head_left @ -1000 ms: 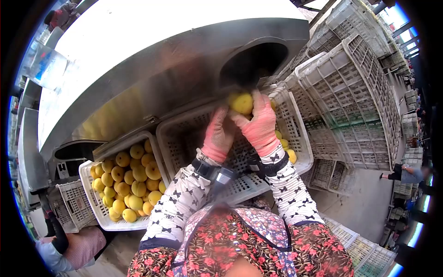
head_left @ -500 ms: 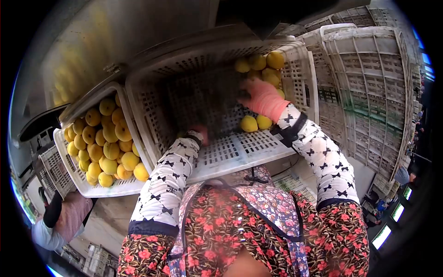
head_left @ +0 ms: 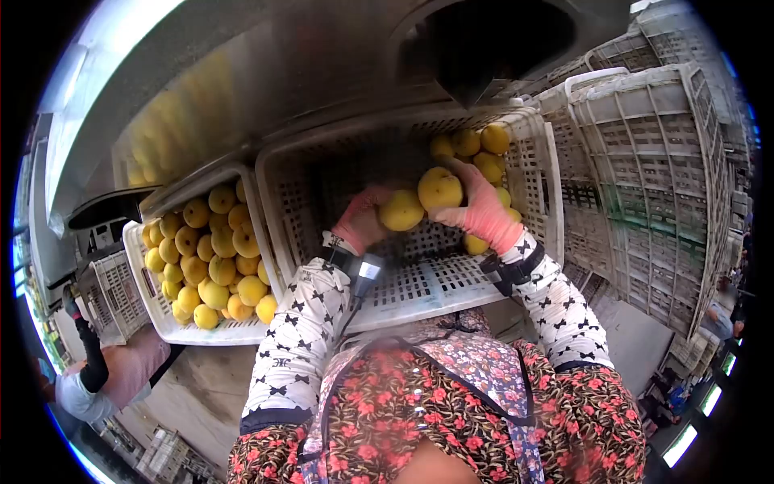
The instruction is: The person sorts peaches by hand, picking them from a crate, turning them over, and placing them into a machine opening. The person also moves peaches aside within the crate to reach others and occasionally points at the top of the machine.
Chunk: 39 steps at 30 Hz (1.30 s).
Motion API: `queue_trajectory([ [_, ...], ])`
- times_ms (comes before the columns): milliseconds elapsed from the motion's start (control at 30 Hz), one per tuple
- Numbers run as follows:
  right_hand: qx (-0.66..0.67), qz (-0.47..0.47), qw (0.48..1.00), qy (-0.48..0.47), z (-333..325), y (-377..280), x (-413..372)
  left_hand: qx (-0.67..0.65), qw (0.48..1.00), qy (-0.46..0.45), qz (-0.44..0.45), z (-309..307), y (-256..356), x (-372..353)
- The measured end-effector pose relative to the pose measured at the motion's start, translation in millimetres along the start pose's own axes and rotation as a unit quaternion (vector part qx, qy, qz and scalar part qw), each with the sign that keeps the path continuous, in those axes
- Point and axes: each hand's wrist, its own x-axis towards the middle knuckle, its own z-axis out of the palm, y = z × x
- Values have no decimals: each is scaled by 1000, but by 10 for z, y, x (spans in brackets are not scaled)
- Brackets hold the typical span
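Note:
My left hand (head_left: 364, 219), in a pink glove, is closed round a round yellow fruit (head_left: 401, 210) above the inside of a white slatted plastic crate (head_left: 387, 310). My right hand (head_left: 484, 206), gloved the same way, grips a second yellow fruit (head_left: 440, 188) between thumb and fingers. The two held fruits are side by side, nearly touching. Beyond my right hand, several more yellow fruits (head_left: 466, 142) lie in the crate's right end. The crate's left part is dark inside.
Left of the crate stands a smaller white crate (head_left: 193, 335) heaped with yellow fruit. Stacked dirty white crates (head_left: 645, 161) rise on the right. A metal surface (head_left: 266, 73) runs along the far side. Another person (head_left: 121, 367) is at the lower left.
My right hand has lifted a yellow fruit from the crate's right side and moved toward the middle. My left hand has risen and now holds a fruit too. The view has shifted slightly.

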Motion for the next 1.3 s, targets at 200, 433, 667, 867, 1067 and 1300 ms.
queue_trajectory([
  [200,-51,-132,926,350,-357,-567,-117,-425,904,-45,20,534,692,287],
  [433,-298,24,910,289,-751,-1141,1263,-77,972,173,140,408,377,335],
  [667,-24,-77,982,170,61,-817,196,-38,951,222,211,427,633,385],
  [867,-102,-118,965,210,28,-801,-21,-211,954,151,148,750,901,311],
  [1067,-172,-50,918,355,-300,-1150,128,-117,955,241,131,485,441,407],
  [1300,-208,-102,879,417,-715,-873,906,654,640,-120,-384,-447,-1512,-230],
])
